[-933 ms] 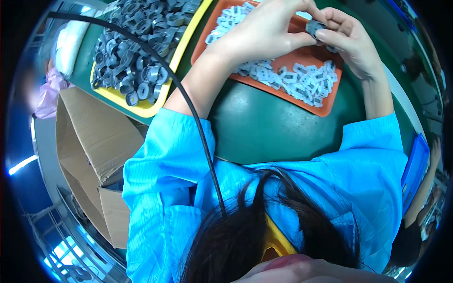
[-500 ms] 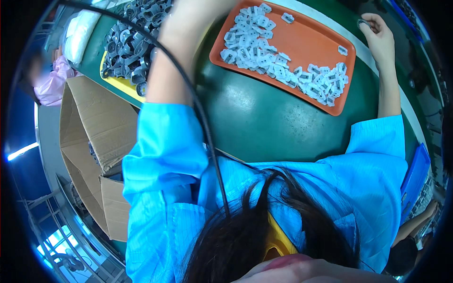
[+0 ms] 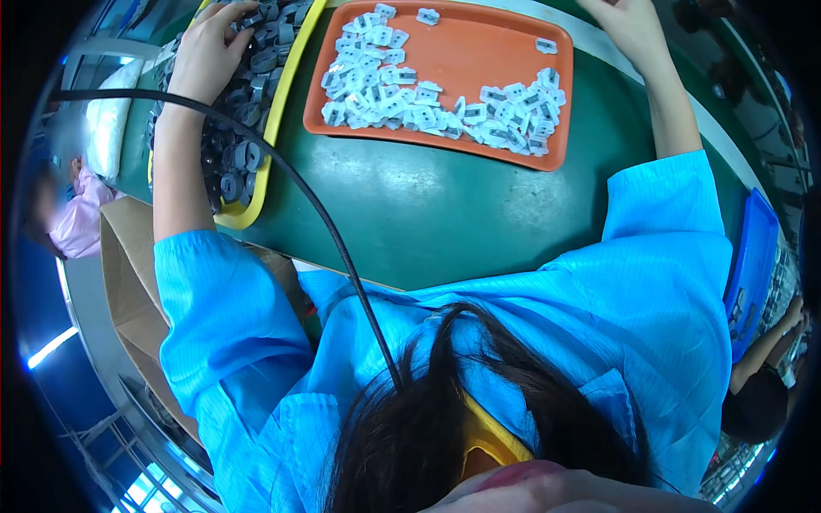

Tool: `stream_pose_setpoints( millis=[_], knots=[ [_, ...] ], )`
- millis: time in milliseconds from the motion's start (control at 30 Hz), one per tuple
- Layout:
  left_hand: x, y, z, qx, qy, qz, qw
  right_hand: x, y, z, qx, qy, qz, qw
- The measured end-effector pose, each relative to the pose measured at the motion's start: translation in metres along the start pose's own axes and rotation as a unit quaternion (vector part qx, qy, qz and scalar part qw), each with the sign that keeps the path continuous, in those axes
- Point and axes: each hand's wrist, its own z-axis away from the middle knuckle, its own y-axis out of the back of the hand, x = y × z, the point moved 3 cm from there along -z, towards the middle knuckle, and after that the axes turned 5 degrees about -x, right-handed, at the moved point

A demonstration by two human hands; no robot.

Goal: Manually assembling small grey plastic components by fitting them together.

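one yellow tray (image 3: 284,90) under left hand (image 3: 205,56), one orange tray (image 3: 487,64)

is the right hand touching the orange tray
Apart. The head view shows it: the right hand is off to the right of the orange tray, with a pale strip visible between them.

Grey parts (image 3: 248,156), yellow tray (image 3: 246,214)
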Motion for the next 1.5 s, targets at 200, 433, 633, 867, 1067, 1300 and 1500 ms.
stream_pose_setpoints(
  millis=[200,433,633,867,1067,1300,1500],
  knots=[
    [0.042,0.007,-0.014,0.069,-0.029,0.036,0.997,-0.057,-0.025,0.028,-0.155,0.204,0.253,0.933],
    [0.173,-0.022,-0.022,0.008,0.058,0.484,0.873,-0.064,-0.030,0.039,-0.200,0.157,0.332,0.908],
    [0.180,-0.053,-0.009,-0.110,0.127,0.685,0.709,-0.049,-0.039,0.031,-0.230,0.046,0.310,0.921],
    [0.197,-0.044,-0.004,0.042,0.050,0.544,0.836,-0.076,-0.044,0.022,-0.117,-0.028,-0.033,0.992],
    [0.205,-0.040,-0.008,0.192,-0.054,0.377,0.905,-0.061,-0.075,0.019,-0.111,-0.100,-0.310,0.939],
    [0.206,-0.035,-0.004,0.236,-0.111,0.302,0.917,-0.088,-0.068,0.021,-0.149,-0.062,-0.105,0.981],
    [0.211,-0.035,0.001,0.220,-0.079,0.350,0.907,-0.091,-0.072,0.038,0.008,0.088,-0.055,0.995]
  ],
)
